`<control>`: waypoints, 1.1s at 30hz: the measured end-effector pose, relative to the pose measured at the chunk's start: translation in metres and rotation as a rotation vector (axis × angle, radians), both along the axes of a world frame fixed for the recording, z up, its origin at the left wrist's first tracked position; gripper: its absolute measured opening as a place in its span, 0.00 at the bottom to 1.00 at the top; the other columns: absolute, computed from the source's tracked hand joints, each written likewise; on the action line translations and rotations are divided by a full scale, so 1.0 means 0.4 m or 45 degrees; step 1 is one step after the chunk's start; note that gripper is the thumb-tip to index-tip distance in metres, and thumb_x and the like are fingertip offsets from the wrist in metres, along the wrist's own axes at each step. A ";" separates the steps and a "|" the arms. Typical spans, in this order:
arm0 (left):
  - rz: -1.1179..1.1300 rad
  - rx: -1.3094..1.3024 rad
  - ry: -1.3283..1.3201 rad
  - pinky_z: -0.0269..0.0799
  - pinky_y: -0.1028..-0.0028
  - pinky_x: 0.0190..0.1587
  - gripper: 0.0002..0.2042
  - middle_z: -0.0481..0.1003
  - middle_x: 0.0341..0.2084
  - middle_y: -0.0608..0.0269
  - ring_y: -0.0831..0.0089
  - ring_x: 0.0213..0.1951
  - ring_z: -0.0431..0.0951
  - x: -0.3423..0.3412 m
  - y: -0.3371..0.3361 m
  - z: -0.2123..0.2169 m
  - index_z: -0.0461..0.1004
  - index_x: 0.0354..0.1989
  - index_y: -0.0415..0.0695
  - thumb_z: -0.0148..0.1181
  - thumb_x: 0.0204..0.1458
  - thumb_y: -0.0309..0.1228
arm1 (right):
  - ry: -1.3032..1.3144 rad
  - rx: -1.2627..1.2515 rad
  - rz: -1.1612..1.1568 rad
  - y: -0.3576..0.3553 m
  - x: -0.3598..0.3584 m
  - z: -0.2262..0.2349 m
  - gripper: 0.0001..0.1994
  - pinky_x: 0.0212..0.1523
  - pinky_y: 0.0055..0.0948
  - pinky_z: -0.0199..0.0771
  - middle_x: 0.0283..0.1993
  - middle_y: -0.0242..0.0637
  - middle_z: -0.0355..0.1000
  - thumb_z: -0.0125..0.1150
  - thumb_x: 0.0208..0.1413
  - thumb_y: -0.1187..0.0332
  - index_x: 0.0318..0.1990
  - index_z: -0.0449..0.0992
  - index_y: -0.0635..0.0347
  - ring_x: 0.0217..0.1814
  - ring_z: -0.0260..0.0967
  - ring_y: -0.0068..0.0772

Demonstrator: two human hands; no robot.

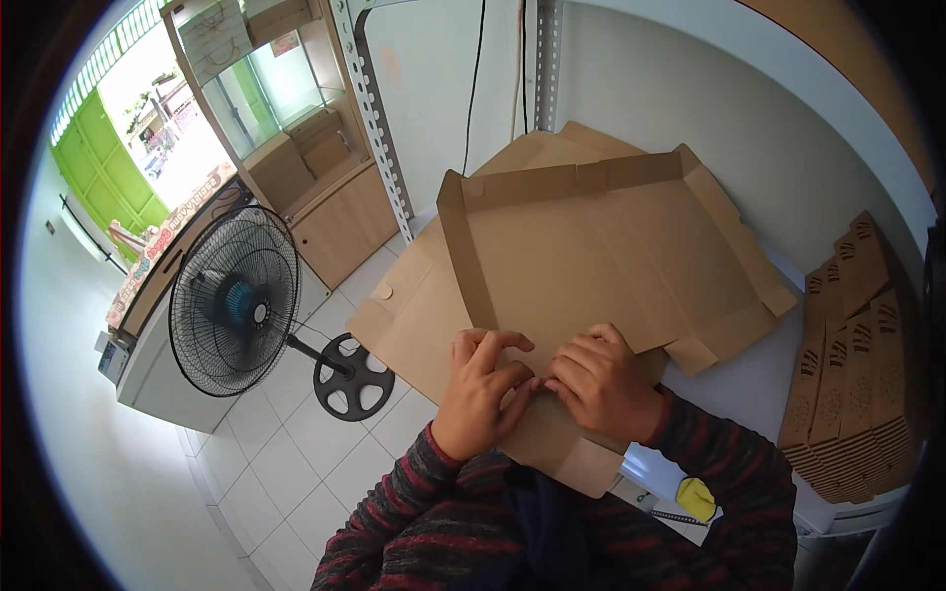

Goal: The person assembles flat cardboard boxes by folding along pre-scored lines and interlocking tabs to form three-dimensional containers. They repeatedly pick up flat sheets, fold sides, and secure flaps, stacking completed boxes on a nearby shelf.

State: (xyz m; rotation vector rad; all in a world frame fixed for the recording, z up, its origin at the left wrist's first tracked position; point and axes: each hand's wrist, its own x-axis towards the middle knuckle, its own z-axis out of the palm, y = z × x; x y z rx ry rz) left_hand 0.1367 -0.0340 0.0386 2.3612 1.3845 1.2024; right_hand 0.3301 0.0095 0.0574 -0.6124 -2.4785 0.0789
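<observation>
Folding stage. Left hand [480, 394] and right hand [601, 382] sit side by side, each grip pinched shut on the near flap of a flat brown cardboard box blank [591, 256] lying on the white surface [734, 389]. Judged next: crease this flap upright along its score. Right of the grips, a stack of folded blanks [852, 364]; left and below, a standing fan [236, 300] on tiled floor [296, 473].

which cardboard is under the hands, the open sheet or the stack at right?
The open flat cardboard sheet: both the left hand and right hand press its near edge. The folded stack lies untouched.
</observation>
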 end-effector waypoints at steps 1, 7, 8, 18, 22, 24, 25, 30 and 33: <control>-0.009 -0.007 -0.002 0.61 0.62 0.52 0.05 0.72 0.44 0.60 0.56 0.47 0.65 0.002 0.001 -0.003 0.76 0.25 0.43 0.67 0.41 0.26 | -0.010 0.000 0.009 0.003 0.001 0.002 0.07 0.43 0.38 0.63 0.27 0.35 0.67 0.63 0.48 0.70 0.26 0.70 0.58 0.33 0.68 0.36; 0.111 0.068 -0.015 0.59 0.60 0.54 0.06 0.72 0.43 0.60 0.56 0.48 0.65 0.007 -0.011 -0.011 0.76 0.23 0.44 0.68 0.39 0.26 | 0.016 0.070 -0.033 0.006 0.009 -0.001 0.08 0.47 0.39 0.63 0.31 0.36 0.69 0.65 0.49 0.65 0.31 0.73 0.58 0.37 0.69 0.37; 0.125 0.098 -0.003 0.59 0.60 0.54 0.06 0.72 0.43 0.60 0.56 0.48 0.65 0.004 -0.013 -0.011 0.75 0.23 0.43 0.68 0.38 0.26 | 0.021 0.077 -0.050 0.004 0.010 0.002 0.10 0.48 0.40 0.63 0.33 0.37 0.70 0.66 0.49 0.64 0.33 0.74 0.59 0.38 0.69 0.38; 0.324 0.104 0.148 0.55 0.57 0.55 0.07 0.72 0.42 0.63 0.57 0.52 0.65 -0.140 -0.028 0.034 0.75 0.19 0.45 0.70 0.34 0.27 | -0.057 -0.333 -0.325 -0.006 0.188 0.186 0.30 0.50 0.41 0.69 0.46 0.44 0.71 0.75 0.39 0.56 0.48 0.74 0.63 0.49 0.69 0.49; 0.278 0.041 0.294 0.52 0.56 0.58 0.10 0.72 0.46 0.63 0.58 0.56 0.65 -0.143 -0.041 0.067 0.77 0.27 0.46 0.70 0.35 0.29 | -0.141 -0.533 -0.351 -0.042 0.251 0.105 0.26 0.52 0.39 0.70 0.48 0.43 0.71 0.76 0.36 0.64 0.46 0.76 0.61 0.52 0.69 0.47; 0.225 0.066 0.236 0.51 0.55 0.59 0.14 0.72 0.48 0.62 0.57 0.57 0.65 -0.093 -0.035 0.100 0.77 0.34 0.47 0.70 0.36 0.29 | -0.152 -0.489 -0.359 -0.039 0.259 0.060 0.21 0.51 0.36 0.71 0.47 0.43 0.72 0.73 0.37 0.70 0.42 0.77 0.62 0.51 0.70 0.45; 0.136 0.076 0.293 0.56 0.57 0.59 0.20 0.72 0.50 0.60 0.56 0.56 0.68 -0.072 -0.032 0.110 0.75 0.43 0.47 0.68 0.38 0.28 | -0.162 -0.469 -0.352 -0.033 0.257 0.049 0.17 0.49 0.35 0.72 0.46 0.43 0.72 0.72 0.38 0.73 0.40 0.78 0.62 0.49 0.71 0.44; -0.263 -0.066 0.337 0.71 0.64 0.45 0.12 0.76 0.40 0.58 0.57 0.43 0.76 0.054 0.037 0.059 0.74 0.40 0.44 0.58 0.45 0.26 | 0.191 -0.519 -0.327 0.002 0.275 0.010 0.08 0.38 0.28 0.75 0.37 0.40 0.75 0.62 0.43 0.83 0.34 0.78 0.65 0.38 0.76 0.37; -0.324 -0.059 0.355 0.75 0.66 0.34 0.07 0.74 0.30 0.58 0.59 0.34 0.79 0.076 0.043 0.038 0.72 0.34 0.42 0.54 0.46 0.26 | 0.237 -0.480 -0.385 -0.010 0.275 0.006 0.08 0.34 0.28 0.75 0.34 0.39 0.75 0.59 0.46 0.84 0.35 0.77 0.65 0.36 0.76 0.33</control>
